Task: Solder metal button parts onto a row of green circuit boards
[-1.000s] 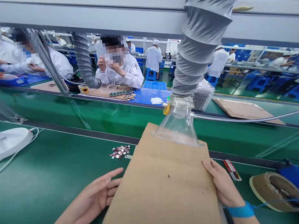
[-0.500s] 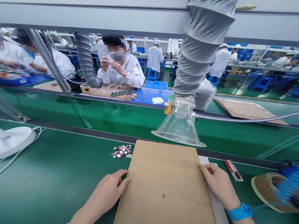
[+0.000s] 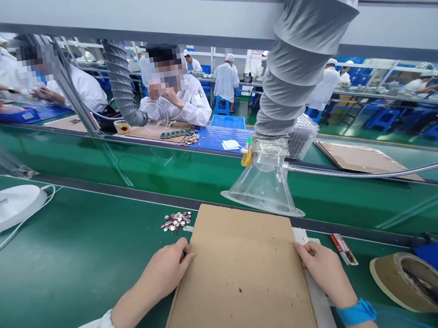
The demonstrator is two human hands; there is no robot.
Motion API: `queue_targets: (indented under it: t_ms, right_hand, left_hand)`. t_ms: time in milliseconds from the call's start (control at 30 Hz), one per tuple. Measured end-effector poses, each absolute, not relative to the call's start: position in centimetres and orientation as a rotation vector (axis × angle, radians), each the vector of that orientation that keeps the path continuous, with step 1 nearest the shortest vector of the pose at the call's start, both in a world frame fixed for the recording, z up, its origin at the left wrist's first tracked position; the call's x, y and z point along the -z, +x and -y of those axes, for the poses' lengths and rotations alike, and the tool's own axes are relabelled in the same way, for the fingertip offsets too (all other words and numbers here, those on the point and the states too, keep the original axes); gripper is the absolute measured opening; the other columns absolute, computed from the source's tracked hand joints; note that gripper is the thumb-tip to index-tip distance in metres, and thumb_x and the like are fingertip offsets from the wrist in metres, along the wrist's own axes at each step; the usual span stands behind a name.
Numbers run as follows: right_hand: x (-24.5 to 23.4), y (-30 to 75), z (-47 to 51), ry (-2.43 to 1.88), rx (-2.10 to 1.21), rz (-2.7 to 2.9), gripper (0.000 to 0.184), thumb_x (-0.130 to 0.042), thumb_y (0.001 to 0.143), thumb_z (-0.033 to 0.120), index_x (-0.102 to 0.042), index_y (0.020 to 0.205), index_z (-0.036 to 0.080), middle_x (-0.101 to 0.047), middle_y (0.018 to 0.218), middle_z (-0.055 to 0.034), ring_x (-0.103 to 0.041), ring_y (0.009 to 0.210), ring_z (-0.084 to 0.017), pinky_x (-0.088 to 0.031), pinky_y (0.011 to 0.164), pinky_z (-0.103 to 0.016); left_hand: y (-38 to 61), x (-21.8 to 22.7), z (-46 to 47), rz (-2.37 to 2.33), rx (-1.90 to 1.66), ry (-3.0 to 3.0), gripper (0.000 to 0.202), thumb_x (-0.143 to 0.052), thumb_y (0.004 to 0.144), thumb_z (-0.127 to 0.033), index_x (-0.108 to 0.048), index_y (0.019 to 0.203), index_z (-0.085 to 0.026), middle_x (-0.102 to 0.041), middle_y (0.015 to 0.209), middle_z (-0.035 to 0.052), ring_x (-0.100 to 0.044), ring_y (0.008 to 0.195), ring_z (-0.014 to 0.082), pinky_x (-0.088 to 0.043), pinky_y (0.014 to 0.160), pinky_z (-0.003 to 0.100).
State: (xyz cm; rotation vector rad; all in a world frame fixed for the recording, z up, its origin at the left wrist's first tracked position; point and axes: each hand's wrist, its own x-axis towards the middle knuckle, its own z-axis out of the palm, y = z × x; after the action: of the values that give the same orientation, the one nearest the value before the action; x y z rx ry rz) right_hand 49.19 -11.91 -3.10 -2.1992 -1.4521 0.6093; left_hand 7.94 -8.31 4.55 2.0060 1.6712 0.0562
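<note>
A brown cardboard sheet [image 3: 237, 287] with small dark specks lies lengthwise in front of me on the green bench. At its left edge my left hand [image 3: 171, 267] holds the board between thumb and curled fingers. My right hand [image 3: 322, 266], with a blue band around the wrist, pinches the right edge. Under that side a white sheet [image 3: 322, 307] sticks out. Close to the board's far left corner lies a pile of small round silvery parts with reddish bits [image 3: 176, 222]. The fingertips of both hands are partly hidden at the edges.
A clear fume hood [image 3: 262, 190] on a grey duct hangs beyond the board. On the right are a small red-and-white box [image 3: 344, 249] and a brown roll [image 3: 413, 283] beside a blue device. A white fan [image 3: 3, 210] stands left. Co-workers sit across the green partition.
My left hand has shifted slightly up and right along the board's edge, its fingers more curled. The right hand and the board have barely moved; the view has shifted a little.
</note>
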Motion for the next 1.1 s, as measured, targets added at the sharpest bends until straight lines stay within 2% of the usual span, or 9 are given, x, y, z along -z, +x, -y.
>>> queue_targets:
  t_ms: [200,367,467,533,600,733,933,1100]
  right_hand:
    - [2.8,48.8,11.8,-2.204,-0.584,1.387,0.052,-0.047,0.095,0.069,-0.051,0.067,0.025,-0.056,0.064,0.0022,-0.053,0.066,-0.017,-0.037,0.069,-0.032]
    - [2.2,48.5,11.7,-2.178,-0.59,1.315,0.059,-0.044,0.083,0.081,-0.049,0.062,0.027,-0.055,0.06,0.0002,-0.053,0.064,-0.02,-0.035,0.067,-0.034]
    - [1.9,48.5,11.8,-2.149,-0.623,1.244,0.063,-0.046,0.08,0.086,-0.051,0.059,0.026,-0.059,0.061,-0.002,-0.055,0.065,-0.022,-0.038,0.067,-0.034]
    - [1.8,48.5,11.9,-2.129,-0.642,1.198,0.065,-0.048,0.081,0.087,-0.054,0.06,0.026,-0.06,0.061,-0.0026,-0.056,0.065,-0.022,-0.038,0.066,-0.034]
    - [1.7,48.6,12.0,-2.111,-0.638,1.157,0.064,-0.051,0.08,0.087,-0.058,0.063,0.025,-0.063,0.064,-0.0034,-0.056,0.067,-0.023,-0.038,0.065,-0.034]
    - [1.5,48.6,12.0,-2.038,-0.617,1.125,0.067,-0.051,0.083,0.086,-0.065,0.069,0.022,-0.068,0.072,-0.0045,-0.058,0.075,-0.024,-0.04,0.07,-0.034]
    - [1.8,48.3,11.9,-1.918,-0.615,1.106,0.071,-0.05,0.09,0.088,-0.06,0.069,0.021,-0.057,0.068,0.0015,-0.052,0.069,-0.016,-0.038,0.068,-0.031]
    - [1.6,48.2,11.8,-1.855,-0.666,1.034,0.073,-0.057,0.085,0.091,-0.058,0.066,0.021,-0.051,0.064,0.0035,-0.045,0.064,-0.014,-0.035,0.064,-0.029]
  left_hand:
    - [8.0,-3.8,7.1,-1.657,-0.118,1.969,0.025,-0.039,0.102,-0.044,-0.05,0.09,-0.024,-0.066,0.078,0.0057,-0.06,0.071,0.0281,-0.029,0.065,0.034]
    - [7.6,-3.9,6.4,-1.547,-0.335,1.651,0.031,-0.055,0.099,-0.051,-0.052,0.085,-0.024,-0.062,0.073,0.0011,-0.058,0.067,0.0235,-0.033,0.061,0.031]
    - [7.8,-4.3,7.3,-1.209,-0.523,1.194,0.041,-0.075,0.091,-0.058,-0.058,0.107,-0.024,-0.07,0.085,0.0013,-0.069,0.077,0.0245,-0.049,0.067,0.031]
    - [8.3,-4.3,8.2,-0.949,-0.579,0.934,0.061,-0.087,0.085,-0.052,-0.055,0.131,-0.026,-0.076,0.107,0.0066,-0.075,0.096,0.0291,-0.058,0.084,0.039]
    - [8.9,-4.1,9.0,-0.797,-0.582,0.774,0.08,-0.093,0.081,-0.045,-0.049,0.145,-0.026,-0.075,0.127,0.0132,-0.075,0.112,0.0338,-0.059,0.096,0.046]
    - [9.6,-3.6,9.3,-0.765,-0.595,0.65,0.088,-0.094,0.082,-0.037,-0.046,0.154,-0.022,-0.07,0.141,0.0197,-0.072,0.124,0.0385,-0.06,0.101,0.048]
    - [9.4,-3.3,8.5,-0.791,-0.589,0.628,0.097,-0.093,0.084,-0.034,-0.036,0.161,-0.02,-0.069,0.142,0.0225,-0.073,0.123,0.042,-0.065,0.095,0.049]
    - [9.3,-2.8,8.1,-0.779,-0.556,0.624,0.099,-0.091,0.087,-0.036,-0.031,0.164,-0.02,-0.07,0.141,0.023,-0.071,0.127,0.042,-0.065,0.093,0.048]
